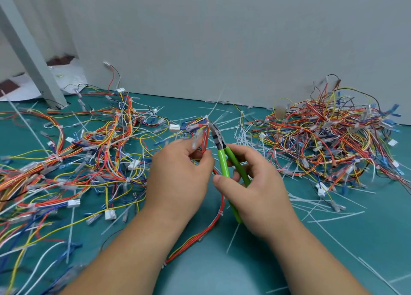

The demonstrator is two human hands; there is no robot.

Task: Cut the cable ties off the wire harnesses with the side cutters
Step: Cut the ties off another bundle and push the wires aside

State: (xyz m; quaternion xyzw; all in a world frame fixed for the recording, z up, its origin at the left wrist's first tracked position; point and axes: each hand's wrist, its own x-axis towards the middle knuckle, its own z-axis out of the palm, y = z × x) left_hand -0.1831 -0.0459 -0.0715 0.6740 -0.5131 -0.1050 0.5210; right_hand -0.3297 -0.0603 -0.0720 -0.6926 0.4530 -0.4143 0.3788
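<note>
My left hand [180, 179] grips a red, orange and yellow wire harness [216, 219] and holds it up at the middle of the mat. The harness trails down toward me between my forearms. My right hand [258, 190] grips the green handles of the side cutters [224, 161]. The cutters' dark jaws [214, 130] point up and left, at a white cable tie [208, 118] at the top of the held bundle. Whether the jaws touch the tie is unclear.
A spread of tied harnesses [73, 161] covers the left of the green mat [222, 268]. A tangled heap of loose wires [329, 139] lies at the right. Cut white ties [322, 214] are scattered around. A grey wall [222, 39] stands behind and a post [29, 50] at far left.
</note>
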